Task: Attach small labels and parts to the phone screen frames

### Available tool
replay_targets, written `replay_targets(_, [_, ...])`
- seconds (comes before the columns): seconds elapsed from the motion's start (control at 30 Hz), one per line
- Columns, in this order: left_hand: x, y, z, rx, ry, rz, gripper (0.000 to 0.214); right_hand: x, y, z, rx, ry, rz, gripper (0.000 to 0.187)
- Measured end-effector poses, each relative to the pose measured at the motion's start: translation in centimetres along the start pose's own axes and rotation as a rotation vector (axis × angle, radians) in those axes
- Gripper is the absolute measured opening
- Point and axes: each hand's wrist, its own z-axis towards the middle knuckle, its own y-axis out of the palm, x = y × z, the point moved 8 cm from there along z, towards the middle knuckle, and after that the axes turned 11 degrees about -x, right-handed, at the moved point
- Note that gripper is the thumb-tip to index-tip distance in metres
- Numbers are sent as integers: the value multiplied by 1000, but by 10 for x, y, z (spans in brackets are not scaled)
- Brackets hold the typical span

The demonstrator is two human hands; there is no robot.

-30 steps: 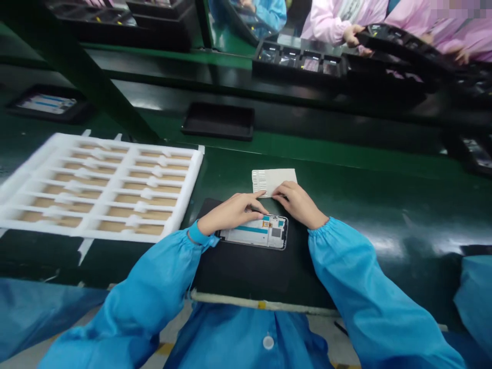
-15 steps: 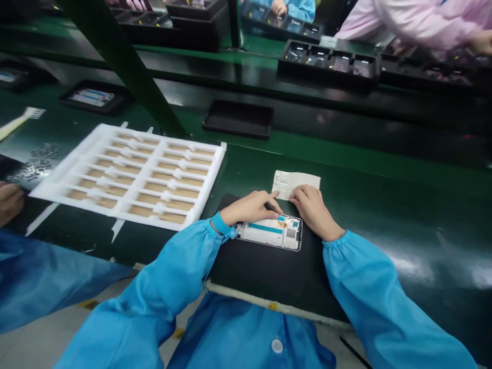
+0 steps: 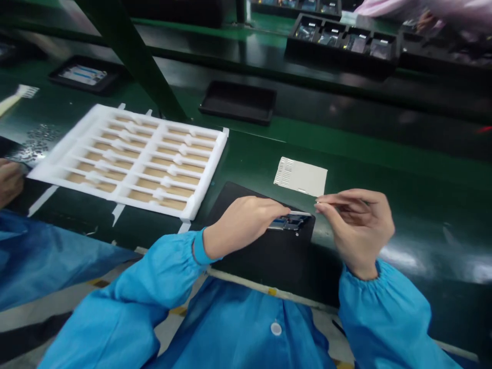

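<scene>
On the green table point(image 3: 246, 169), right of a white slotted tray point(image 3: 210, 179), the left hand point(image 3: 246, 224) grips a phone frame point(image 3: 289, 221) by its edge, tilting it above a black mat point(image 3: 269, 256); the frame looks light, stiff and smooth, with delicate insides, so its outer rim seems the safest hold. Beyond the mat lies a pale sheet point(image 3: 305, 177), and beside its near corner the right hand point(image 3: 361, 228) pinches, apparently, a tiny piece point(image 3: 318, 202) too small to identify.
</scene>
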Motion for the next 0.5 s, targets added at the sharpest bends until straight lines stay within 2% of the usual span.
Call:
replay_targets(0.1, [22,-3,-20,123,76,162,25,-24,13,-6,-130,-16,-29,33])
replay_targets(0.17, [26,-4,-31,187,89,177,23,-29,24,-12,-237,-9,-60,34])
replay_targets(0.37, [10,-7,-51,285,24,107,18,-22,47,-26,-478,46,-199,24])
replay_targets(0.5, [2,-7,-55,333,24,48,13,-17,52,-25,-525,112,-287,17])
